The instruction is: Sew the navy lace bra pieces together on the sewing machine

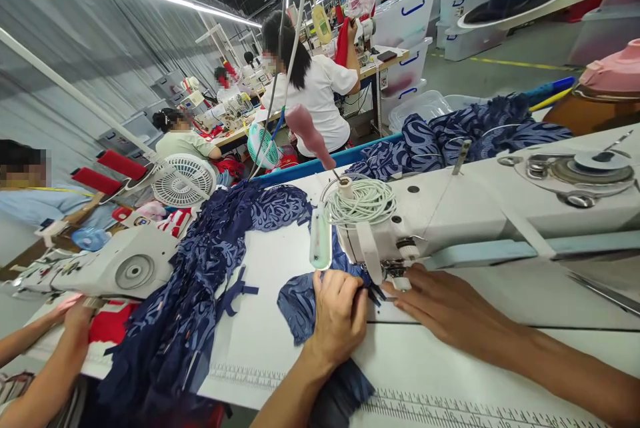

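From my remote seat I see, closest in, a navy patterned cloth [297,308], its near end trailing beneath the left forearm across the table's printed ruler [260,375]. The left hand [340,305] is curled, thumb and fingers pinching that cloth, I judge to hold it taut and steer it. The right hand [435,295] lies flat, fingers stretched out and tips beside the presser foot [397,281], probably to steady what lies there; I cannot tell whether it touches cloth. The cloth is under and to the left of the left hand, reaching beyond its knuckles; the right hand is across the foot from it. Behind the hands stands the sewing machine [450,208], with coiled cord [370,201] on top, likely out of the way. A navy heap [185,295] sits leftward, presumably within reach. Farther off are a white fan [184,180] and a person in white [320,95].
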Demonstrator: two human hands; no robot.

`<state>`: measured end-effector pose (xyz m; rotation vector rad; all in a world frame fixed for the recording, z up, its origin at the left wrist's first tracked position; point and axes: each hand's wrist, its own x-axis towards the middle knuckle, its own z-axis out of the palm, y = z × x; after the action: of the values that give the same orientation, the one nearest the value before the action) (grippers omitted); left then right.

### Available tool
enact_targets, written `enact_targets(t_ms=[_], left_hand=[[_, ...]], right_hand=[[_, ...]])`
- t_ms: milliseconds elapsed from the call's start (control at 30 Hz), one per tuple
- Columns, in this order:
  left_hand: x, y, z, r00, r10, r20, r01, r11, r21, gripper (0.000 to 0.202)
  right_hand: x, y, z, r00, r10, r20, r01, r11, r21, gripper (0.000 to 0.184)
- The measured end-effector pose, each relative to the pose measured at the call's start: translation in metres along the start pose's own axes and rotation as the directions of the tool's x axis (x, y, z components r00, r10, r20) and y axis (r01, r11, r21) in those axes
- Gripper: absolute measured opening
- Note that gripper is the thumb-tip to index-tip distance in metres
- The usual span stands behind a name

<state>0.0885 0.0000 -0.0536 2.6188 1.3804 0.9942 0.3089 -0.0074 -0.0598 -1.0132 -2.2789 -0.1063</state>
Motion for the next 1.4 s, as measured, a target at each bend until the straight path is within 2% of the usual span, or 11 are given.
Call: enact_targets(t_ms=[133, 267, 433, 533, 933, 1067, 1200, 1267, 1300, 1400], left_hand=[[0.001, -0.007, -0.002, 0.999, 0.032, 0.043, -0.031, 0.999, -0.008, 0.017], [-0.001, -0.011, 0.0, 0.984, 0.138, 0.111, -0.146, 0.987, 0.066, 0.026], [0.0, -0.012, 0.0, 0.971, 0.236, 0.04, -0.238, 0.969, 0.069, 0.029], [0.002, -0.013, 0.0, 0.955, 0.292, 0.053, -0.295, 0.953, 0.065, 0.03], [-0.004, -0.004, 0.002, 0.964, 0.251, 0.084, -0.259, 0.96, 0.102, 0.031], [0.002, -0.011, 0.003, 0.954, 0.256, 0.156, -0.269, 0.96, 0.071, 0.034], [0.01, -0.02, 0.006, 0.937, 0.327, 0.12, -0.337, 0.938, 0.08, 0.028], [0.012, -0.02, 0.006, 0.946, 0.301, 0.121, -0.312, 0.946, 0.084, 0.025], [0.013, -0.018, 0.006, 0.959, 0.253, 0.124, -0.263, 0.962, 0.069, 0.023], [0.013, -0.013, 0.006, 0.994, 0.0, 0.107, 0.004, 0.999, -0.036, 0.016]], right_hand=[[0.0, -0.009, 0.008, 0.997, -0.068, -0.032, 0.065, 0.995, -0.077, 0.033], [0.002, -0.019, 0.015, 0.996, -0.088, -0.007, 0.087, 0.995, -0.056, 0.03], [0.001, -0.024, 0.018, 0.996, -0.09, -0.018, 0.089, 0.995, -0.052, 0.025], [-0.001, -0.026, 0.018, 0.996, -0.083, -0.011, 0.082, 0.995, -0.064, 0.025], [-0.008, -0.028, 0.017, 0.996, -0.094, 0.011, 0.095, 0.989, -0.114, 0.033], [-0.013, -0.025, 0.022, 0.995, -0.083, 0.048, 0.09, 0.985, -0.146, 0.032], [-0.004, -0.023, 0.018, 0.998, -0.04, 0.051, 0.046, 0.992, -0.116, 0.033], [0.002, -0.023, 0.015, 0.998, -0.017, 0.056, 0.021, 0.997, -0.08, 0.031], [0.004, -0.023, 0.014, 0.998, -0.006, 0.066, 0.011, 0.998, -0.069, 0.029], [0.005, -0.023, 0.015, 0.999, 0.003, 0.054, 0.001, 0.997, -0.081, 0.025]])
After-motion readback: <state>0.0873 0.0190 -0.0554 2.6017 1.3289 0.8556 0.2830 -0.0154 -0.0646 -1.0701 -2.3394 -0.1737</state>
